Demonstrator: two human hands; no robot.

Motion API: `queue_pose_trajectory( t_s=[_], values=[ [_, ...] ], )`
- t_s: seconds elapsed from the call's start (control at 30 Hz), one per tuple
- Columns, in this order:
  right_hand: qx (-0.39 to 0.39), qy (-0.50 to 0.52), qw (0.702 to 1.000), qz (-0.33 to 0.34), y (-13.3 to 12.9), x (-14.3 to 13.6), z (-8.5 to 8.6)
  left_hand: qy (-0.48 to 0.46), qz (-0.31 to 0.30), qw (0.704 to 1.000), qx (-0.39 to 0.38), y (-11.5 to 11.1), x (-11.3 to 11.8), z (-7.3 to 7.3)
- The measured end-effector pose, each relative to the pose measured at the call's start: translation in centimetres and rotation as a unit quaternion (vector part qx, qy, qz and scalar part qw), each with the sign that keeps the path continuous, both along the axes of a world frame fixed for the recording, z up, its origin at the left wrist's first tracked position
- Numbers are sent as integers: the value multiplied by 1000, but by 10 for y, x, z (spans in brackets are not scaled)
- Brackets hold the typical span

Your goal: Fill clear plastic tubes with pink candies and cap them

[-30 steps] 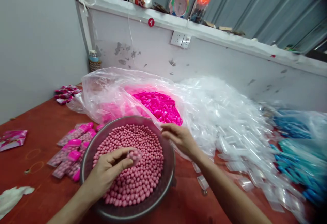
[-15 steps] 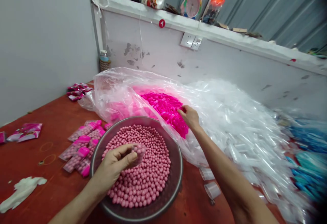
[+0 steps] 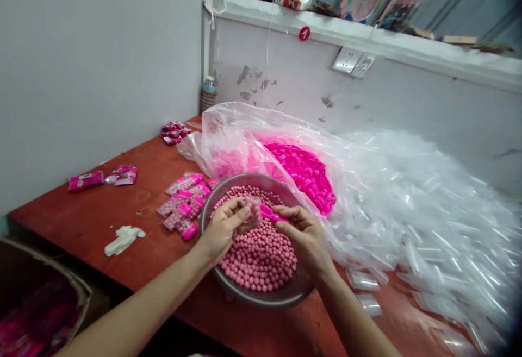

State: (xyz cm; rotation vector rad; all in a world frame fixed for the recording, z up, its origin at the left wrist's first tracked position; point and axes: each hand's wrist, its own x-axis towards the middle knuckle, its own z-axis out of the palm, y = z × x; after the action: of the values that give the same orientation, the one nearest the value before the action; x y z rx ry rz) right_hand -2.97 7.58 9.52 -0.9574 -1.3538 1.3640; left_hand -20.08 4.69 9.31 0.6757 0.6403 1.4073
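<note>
My left hand is closed around a small clear plastic container filled with pink beads, held above a grey bowl. Between the fingers of my right hand are bright pink plastic caps; one points at the container's open end, and whether it touches is hard to tell. Loose pink beads fill much of the bowl below. Behind it, a clear plastic bag lies open over a heap of pink caps.
Filled, capped containers lie left of the bowl. A large pile of clear empty containers spreads to the right. Pink packets and a white cloth lie on the red table. An open cardboard box stands lower left.
My right hand has left the heap of caps with pink caps in its fingers and come to the container in my left hand. The view has swung left.
</note>
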Motion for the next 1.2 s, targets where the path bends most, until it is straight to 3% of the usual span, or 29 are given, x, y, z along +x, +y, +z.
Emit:
queue_pose_trajectory(
  t_s=[0.1, 0.2, 0.3, 0.4, 0.5, 0.63, 0.77, 0.9, 1.1, 1.2],
  values=[
    [0, -40, 999, 35, -2, -2, 3, 11, 2, 1000, 0, -2, -1, 0],
    [-104, -9, 991, 89, 1, 0, 12, 33, -11, 999, 11, -5, -1, 1],
    [-219, 2, 957, 189, 2, 2, 17, 68, -20, 996, 52, -7, -2, 0],
    [-254, 8, 936, 242, 2, 4, 15, 99, -34, 992, 73, -7, -2, -2],
    [-203, 14, 961, 186, 3, 5, 11, 84, -34, 995, 48, -5, -1, -3],
    [-29, -65, 995, 63, 2, 6, 10, 111, -40, 992, 32, -5, 1, -1],
    [86, -185, 971, 122, 2, 11, 16, 257, -31, 961, 100, -8, 1, 0],
    [61, -229, 960, 148, 3, 17, 17, 305, -36, 942, 139, -7, 0, -2],
    [-18, -102, 983, 153, 4, 8, 5, 302, -30, 941, 148, -5, 0, -2],
    [28, -122, 986, 113, 6, 12, 8, 302, -35, 943, 137, -5, 0, -3]
  ],
)
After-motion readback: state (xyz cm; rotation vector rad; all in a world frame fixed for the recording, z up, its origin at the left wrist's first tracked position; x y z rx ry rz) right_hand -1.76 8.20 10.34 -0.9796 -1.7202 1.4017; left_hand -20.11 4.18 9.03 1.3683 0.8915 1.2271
